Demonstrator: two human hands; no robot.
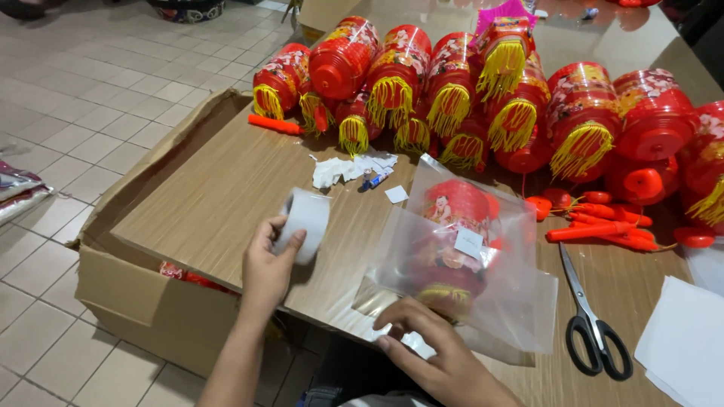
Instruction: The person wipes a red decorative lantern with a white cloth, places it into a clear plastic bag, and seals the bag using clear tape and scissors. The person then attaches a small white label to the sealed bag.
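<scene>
My left hand (268, 260) grips a roll of clear tape (303, 222) held just above the wooden table (219, 196). My right hand (434, 347) rests at the near edge of a clear plastic bag (483, 290), fingers pressing on it. Inside the bag lies a red lantern (452, 226) with a yellow tassel, and a small white label sits on the bag's top.
Several red lanterns with yellow tassels (452, 90) are piled along the table's far side. Black-handled scissors (592, 320) lie to the right, next to orange sticks (603, 226) and white paper (682, 339). An open cardboard box (143, 294) stands on the tiled floor at left.
</scene>
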